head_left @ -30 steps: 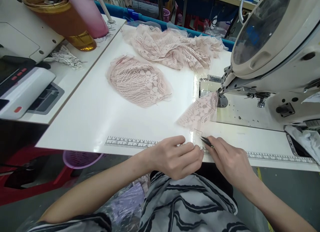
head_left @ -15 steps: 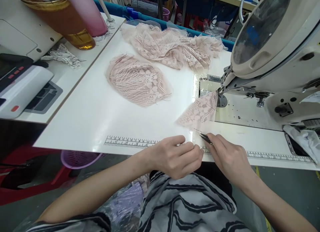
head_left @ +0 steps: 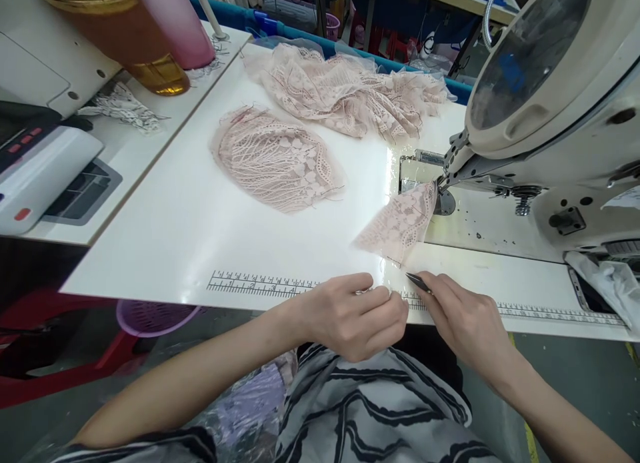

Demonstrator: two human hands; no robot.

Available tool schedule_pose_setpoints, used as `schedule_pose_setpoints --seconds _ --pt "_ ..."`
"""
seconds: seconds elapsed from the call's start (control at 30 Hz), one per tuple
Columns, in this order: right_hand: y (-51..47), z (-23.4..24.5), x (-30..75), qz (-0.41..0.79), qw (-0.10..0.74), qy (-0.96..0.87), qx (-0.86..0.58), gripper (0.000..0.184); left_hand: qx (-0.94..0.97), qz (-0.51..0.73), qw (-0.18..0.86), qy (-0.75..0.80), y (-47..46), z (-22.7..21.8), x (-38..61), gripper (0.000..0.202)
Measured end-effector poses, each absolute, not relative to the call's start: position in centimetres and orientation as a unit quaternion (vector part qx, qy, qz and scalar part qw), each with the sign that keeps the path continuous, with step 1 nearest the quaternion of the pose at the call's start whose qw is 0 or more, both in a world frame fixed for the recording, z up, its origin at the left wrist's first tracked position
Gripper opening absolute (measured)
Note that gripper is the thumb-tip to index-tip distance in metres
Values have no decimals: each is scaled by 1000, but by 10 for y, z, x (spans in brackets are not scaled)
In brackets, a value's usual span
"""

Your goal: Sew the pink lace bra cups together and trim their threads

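Note:
My left hand (head_left: 357, 314) rests on the front edge of the white table (head_left: 190, 230), fingers pinched together near a thin thread; what they hold is too small to name. My right hand (head_left: 463, 320) is closed around a small dark pointed tool (head_left: 417, 282), tweezers or snips, whose tip points toward a small piece of pink lace (head_left: 400, 224). That lace runs under the presser foot of the sewing machine (head_left: 545, 110). A printed ruler strip (head_left: 260, 285) runs along the table edge by both hands.
A rounded pink lace piece (head_left: 275, 160) lies mid-table, and a pile of pink lace (head_left: 345, 93) lies behind it. At the left are an amber cup (head_left: 135, 40), a pink bottle (head_left: 173, 23) and a white control box (head_left: 43, 176). A purple basket (head_left: 155, 316) sits below the table.
The tool tip in my right hand has drawn back slightly from the lace's lower corner toward the table edge. My left hand has barely moved.

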State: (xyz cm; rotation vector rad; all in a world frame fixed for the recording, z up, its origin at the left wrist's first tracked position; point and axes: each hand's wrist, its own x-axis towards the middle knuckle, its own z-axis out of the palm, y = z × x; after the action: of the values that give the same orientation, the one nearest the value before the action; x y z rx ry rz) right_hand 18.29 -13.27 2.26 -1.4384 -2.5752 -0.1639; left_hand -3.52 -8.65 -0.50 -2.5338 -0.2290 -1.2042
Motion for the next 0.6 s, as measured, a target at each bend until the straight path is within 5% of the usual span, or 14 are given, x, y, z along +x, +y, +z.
schedule_pose_setpoints --seconds 0.33,0.43,0.6 --pt "-129 36 252 -126 101 -798 -581 29 -889 -453 -69 -5 -144 -28 92 24" --pt "-118 38 266 -161 77 -773 -608 29 -927 -342 -144 56 -170 -53 175 28" --pt "-89 34 294 -184 45 -733 -653 32 -974 -204 -100 -23 -206 -85 248 42"
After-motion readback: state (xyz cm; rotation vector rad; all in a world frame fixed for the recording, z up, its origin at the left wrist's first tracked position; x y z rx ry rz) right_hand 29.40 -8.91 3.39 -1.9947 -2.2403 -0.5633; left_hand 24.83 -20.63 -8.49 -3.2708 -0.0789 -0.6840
